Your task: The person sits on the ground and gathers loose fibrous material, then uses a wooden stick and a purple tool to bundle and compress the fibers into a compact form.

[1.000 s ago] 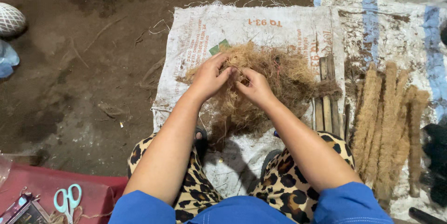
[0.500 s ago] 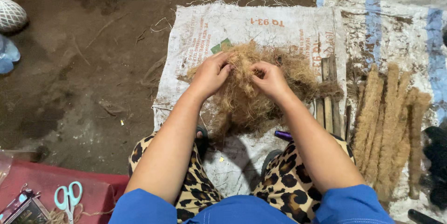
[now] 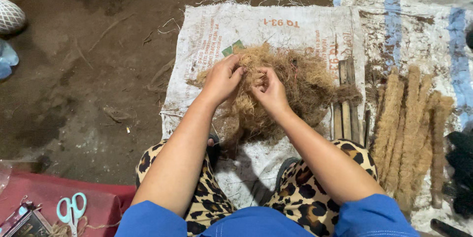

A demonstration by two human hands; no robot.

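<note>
- the big fluffy pile of light brown coconut fibre [image 3: 290, 89] lay on the white woven plastic sack [image 3: 207, 35], just in front of the person's knees in leopard-print trousers [image 3: 305, 192].
- the left hand [image 3: 222, 78] was on the near left part of the pile. its fingers [image 3: 235, 69] were curled shut on a small tuft of the fibre.
- the right hand [image 3: 268, 89] was just beside it, almost touching. its fingers [image 3: 261, 75] were bent in and pinched another bit of the same tuft.
- half a second before, the right hand sat a little further right and higher. now it had come back in close to the left hand.
- a second before, the hands were close like this too. so the hands went apart and then together, like pulling and teasing the fibre.
- the pile looked about the same size and stayed in the same spot.
- the row of long rolled brown fibre sticks [image 3: 409, 128] on the right had not moved.
- the light blue scissors [image 3: 71, 210] on the red mat [image 3: 103, 202] lay well apart from both hands, not touched.
</note>
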